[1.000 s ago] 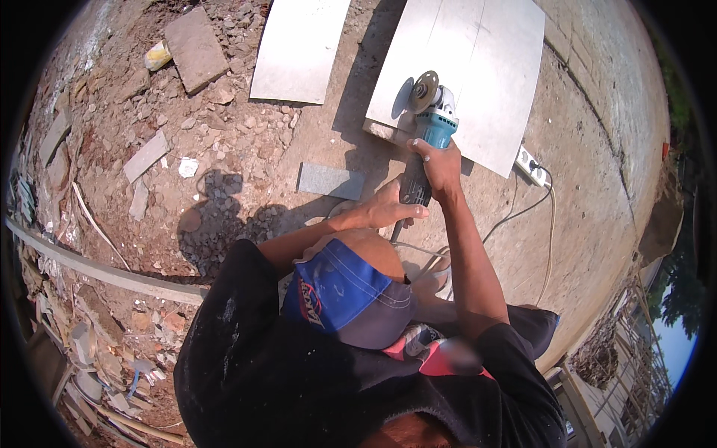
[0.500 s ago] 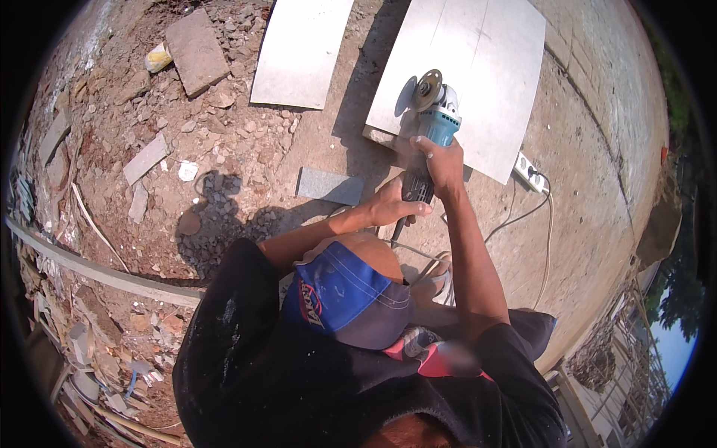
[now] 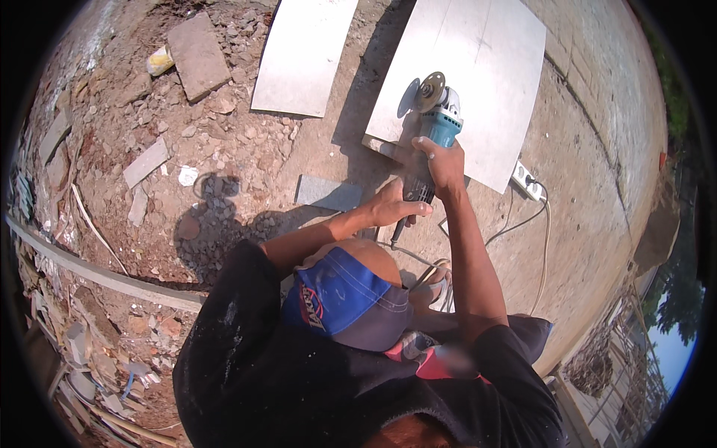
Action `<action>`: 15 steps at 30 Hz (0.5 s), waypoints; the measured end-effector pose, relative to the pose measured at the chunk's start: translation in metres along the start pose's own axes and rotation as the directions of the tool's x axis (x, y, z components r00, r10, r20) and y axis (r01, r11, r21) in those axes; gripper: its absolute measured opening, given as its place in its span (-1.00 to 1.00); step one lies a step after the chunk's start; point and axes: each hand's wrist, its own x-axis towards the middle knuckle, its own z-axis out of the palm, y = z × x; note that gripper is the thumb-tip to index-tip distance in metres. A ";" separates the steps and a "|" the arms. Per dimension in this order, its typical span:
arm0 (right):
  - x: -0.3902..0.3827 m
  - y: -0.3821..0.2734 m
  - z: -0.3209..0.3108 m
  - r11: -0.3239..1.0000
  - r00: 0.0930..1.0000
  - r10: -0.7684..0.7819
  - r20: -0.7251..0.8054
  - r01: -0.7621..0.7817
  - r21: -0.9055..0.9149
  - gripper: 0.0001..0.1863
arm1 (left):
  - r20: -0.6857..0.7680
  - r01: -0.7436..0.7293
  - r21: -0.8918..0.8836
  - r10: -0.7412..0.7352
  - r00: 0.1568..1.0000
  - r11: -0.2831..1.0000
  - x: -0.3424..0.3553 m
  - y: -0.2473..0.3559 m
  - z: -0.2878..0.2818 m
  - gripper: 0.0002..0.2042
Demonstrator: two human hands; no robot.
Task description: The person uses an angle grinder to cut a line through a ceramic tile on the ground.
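Note:
Both my hands hold a teal-and-black angle grinder (image 3: 442,133) with a round disc (image 3: 431,92) at its head. My right hand (image 3: 446,166) is wrapped round the body close to the teal gear end. Lower down, my left hand (image 3: 392,204) closes on the black rear part, near where the cord comes out. Beneath the grinder head lies a large pale tile (image 3: 489,89) with thin lines running along it. The disc stands tilted above its surface, with a grey shadow beside it; whether the edge touches cannot be told.
A narrower pale slab (image 3: 302,63) lies left of the tile. A small grey tile piece (image 3: 328,193) rests near my left forearm. At right, a white power strip (image 3: 527,181) has a plug and trailing cord. Rubble (image 3: 224,149) and broken slabs cover the left ground.
The view has shifted slightly, so the tile and power strip appear lower. Relative to the tile, the grinder head sits a little farther up and right. Both hands keep their hold.

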 end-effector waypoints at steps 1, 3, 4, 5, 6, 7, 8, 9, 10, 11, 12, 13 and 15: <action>0.001 -0.001 0.000 1.000 1.000 0.003 0.005 -0.003 0.008 -0.61 | -0.005 -0.011 -0.016 0.011 1.000 1.000 0.001 0.000 0.001 -0.46; 0.002 -0.003 0.000 1.000 1.000 0.011 0.014 -0.011 0.024 -0.63 | -0.017 -0.005 -0.004 0.005 1.000 1.000 0.001 0.003 0.001 -0.48; 0.003 -0.003 0.000 0.999 1.000 0.016 0.019 -0.017 0.032 -0.64 | -0.022 -0.002 0.002 0.002 1.000 1.000 0.002 0.004 0.001 -0.49; 0.004 -0.003 -0.001 0.999 0.999 0.022 0.024 -0.023 0.041 -0.65 | -0.023 0.000 0.006 0.000 1.000 1.000 0.003 0.004 0.001 -0.50; 0.005 -0.003 0.000 0.999 1.000 0.017 0.023 -0.018 0.042 -0.66 | -0.026 0.003 0.010 -0.003 1.000 1.000 0.004 0.004 0.001 -0.50; 0.006 -0.003 0.000 0.999 1.000 0.011 0.021 -0.012 0.042 -0.66 | -0.029 0.006 0.014 -0.005 1.000 1.000 0.004 0.004 0.001 -0.50; 0.007 -0.003 0.000 0.999 1.000 0.006 0.020 -0.007 0.043 -0.67 | -0.024 0.008 0.018 -0.007 1.000 1.000 0.005 0.003 0.000 -0.51; 0.008 -0.004 -0.001 0.999 1.000 0.009 0.018 -0.010 0.037 -0.66 | -0.017 0.012 0.020 -0.011 1.000 1.000 0.007 0.003 -0.002 -0.51; 0.009 -0.005 -0.001 0.999 1.000 0.013 0.016 -0.014 0.031 -0.66 | -0.010 0.016 0.021 -0.015 1.000 1.000 0.009 0.003 -0.003 -0.51; 0.010 -0.006 -0.001 1.000 1.000 0.017 0.013 -0.017 0.025 -0.66 | -0.017 0.013 0.022 -0.013 1.000 1.000 0.010 0.002 -0.003 -0.51; 0.012 -0.005 -0.002 1.000 1.000 0.008 0.012 -0.009 0.027 -0.65 | -0.026 0.009 0.027 -0.009 1.000 1.000 0.011 0.003 -0.002 -0.52; 0.015 -0.003 -0.002 1.000 1.000 0.000 0.011 0.000 0.029 -0.65 | -0.034 0.005 0.031 -0.004 0.999 1.000 0.012 0.003 -0.002 -0.52; 0.017 -0.004 -0.003 1.000 1.000 0.002 0.018 -0.003 0.031 -0.61 | -0.045 -0.024 0.009 0.025 0.999 1.000 0.013 0.006 -0.001 -0.53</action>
